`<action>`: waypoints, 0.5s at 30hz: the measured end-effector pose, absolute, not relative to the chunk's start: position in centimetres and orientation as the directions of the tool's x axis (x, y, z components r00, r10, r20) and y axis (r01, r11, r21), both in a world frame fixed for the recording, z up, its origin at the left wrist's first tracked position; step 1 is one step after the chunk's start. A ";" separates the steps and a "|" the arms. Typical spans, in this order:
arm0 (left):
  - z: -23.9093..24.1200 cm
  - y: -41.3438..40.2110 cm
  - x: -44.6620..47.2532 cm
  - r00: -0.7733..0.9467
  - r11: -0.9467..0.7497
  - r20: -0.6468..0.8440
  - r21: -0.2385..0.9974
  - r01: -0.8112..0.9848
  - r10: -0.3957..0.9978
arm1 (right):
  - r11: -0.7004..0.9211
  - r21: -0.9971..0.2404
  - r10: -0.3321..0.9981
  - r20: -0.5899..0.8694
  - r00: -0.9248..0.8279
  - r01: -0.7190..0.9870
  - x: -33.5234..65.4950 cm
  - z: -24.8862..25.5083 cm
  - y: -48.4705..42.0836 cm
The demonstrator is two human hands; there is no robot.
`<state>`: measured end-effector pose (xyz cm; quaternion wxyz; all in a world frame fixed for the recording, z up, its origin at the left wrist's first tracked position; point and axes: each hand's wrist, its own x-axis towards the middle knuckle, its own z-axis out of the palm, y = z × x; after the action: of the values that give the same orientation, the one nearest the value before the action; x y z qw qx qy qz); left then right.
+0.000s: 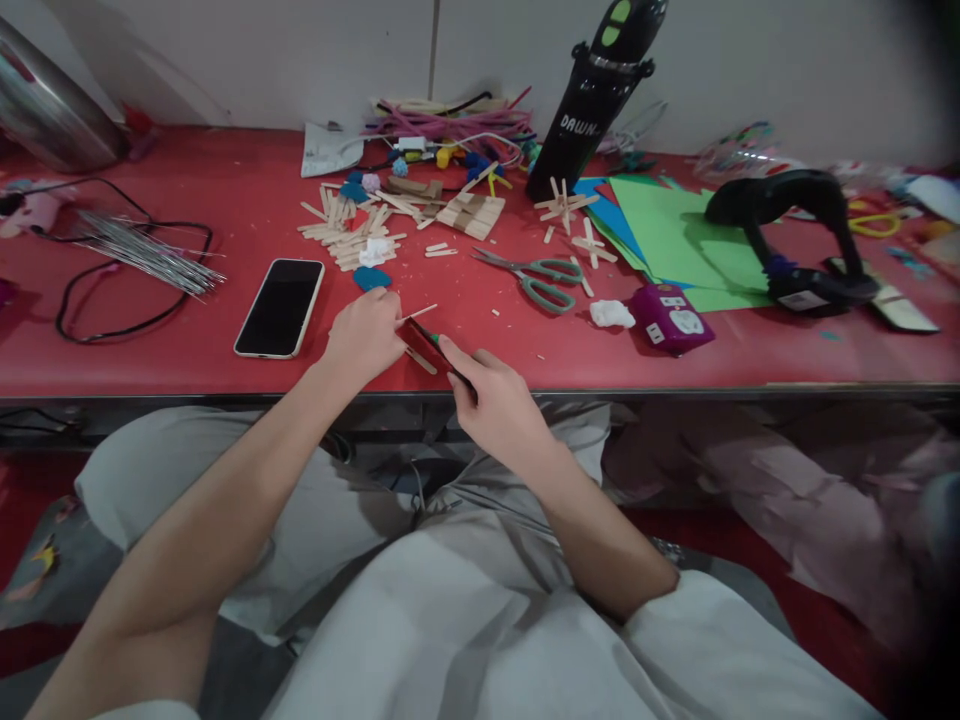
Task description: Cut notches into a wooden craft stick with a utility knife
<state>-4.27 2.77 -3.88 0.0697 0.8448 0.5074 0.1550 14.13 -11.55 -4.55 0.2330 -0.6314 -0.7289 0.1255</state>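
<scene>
Near the front edge of the red table, my left hand pinches a thin wooden craft stick, whose end pokes out to the right. My right hand is wrapped around a slim black-and-green tool; its dark tip meets the stick beside my left fingers. The tool's exact kind is too small to tell. Another craft stick lies on the table just below the tip. A blue lump sits right behind my left hand. Grey-handled scissors rest partly open beyond my right hand.
A phone lies left of my hands, beside a bundle of metal wires. Loose craft sticks are piled behind. Farther right are a black bottle, green paper sheets, a purple box and a black headband-like device.
</scene>
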 end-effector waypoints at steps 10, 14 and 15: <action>-2.5 2.0 -4.2 0.415 -0.428 0.106 0.257 0.866 0.904 | 0.200 -0.560 0.963 0.265 -0.055 0.804 14.3 -5.0 -11.0; -1.7 1.5 -3.9 0.397 -0.398 0.055 0.231 0.888 0.916 | 0.184 -0.560 0.968 0.247 -0.050 0.807 14.1 -5.1 -10.8; -1.6 1.4 -3.8 0.393 -0.392 0.044 0.225 0.892 0.919 | 0.183 -0.560 0.969 0.244 -0.050 0.808 14.1 -5.1 -10.8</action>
<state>-3.78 1.35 -1.55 0.0824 0.8304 0.5451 0.0808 14.09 -10.83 -5.10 0.2918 -0.6242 -0.7116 0.1375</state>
